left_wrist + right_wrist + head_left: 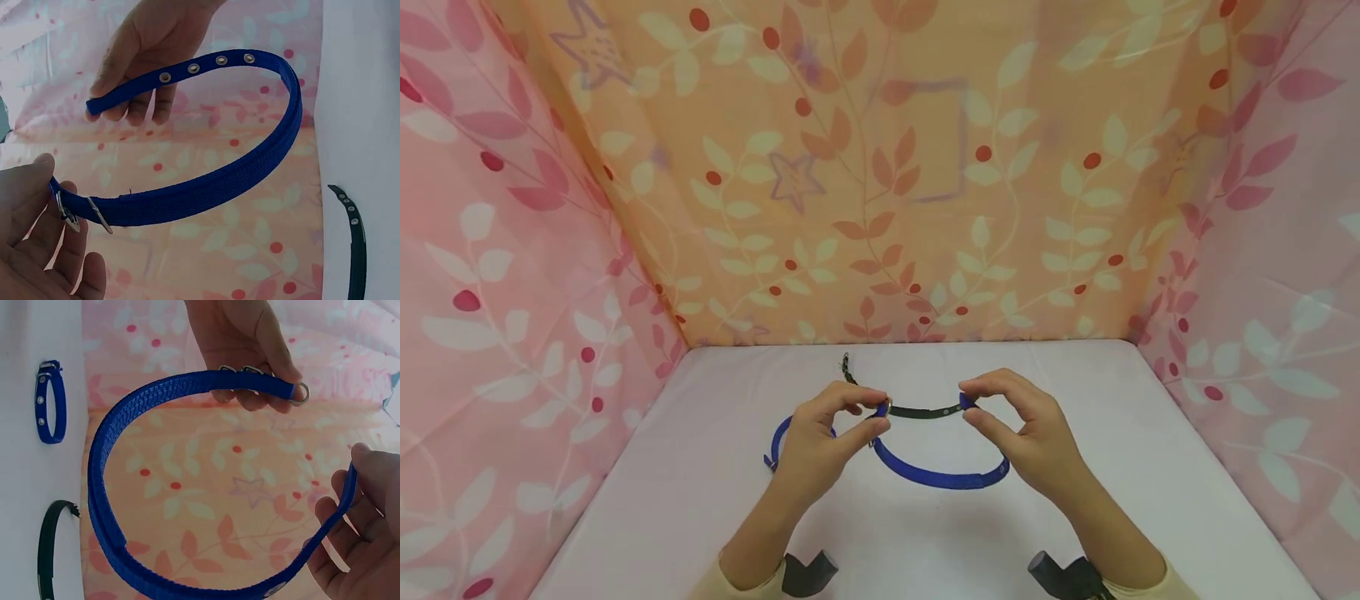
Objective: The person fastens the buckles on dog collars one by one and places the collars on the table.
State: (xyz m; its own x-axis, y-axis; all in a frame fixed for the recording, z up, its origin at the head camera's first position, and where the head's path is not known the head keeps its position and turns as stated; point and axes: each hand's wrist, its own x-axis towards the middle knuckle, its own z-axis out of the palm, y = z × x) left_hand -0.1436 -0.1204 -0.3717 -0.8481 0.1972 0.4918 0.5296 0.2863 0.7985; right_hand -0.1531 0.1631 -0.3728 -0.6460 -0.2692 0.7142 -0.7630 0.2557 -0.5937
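A blue collar (940,480) bows downward in an open loop between both hands, held above the table. My left hand (820,437) pinches its buckle end between thumb and fingers. In the left wrist view the metal buckle (70,215) lies by those fingers. A metal ring (302,394) shows at the collar's tip in the right wrist view. My right hand (1033,429) pinches the opposite end, where several metal eyelets (194,69) run along the strap. The two ends are apart.
Behind the hands, a black collar (921,412) lies stretched on the white table (700,500). A second, buckled blue collar (57,412) rests on the table at the left, partly behind my left hand in the head view. Patterned cloth walls (880,250) enclose the table's back and sides.
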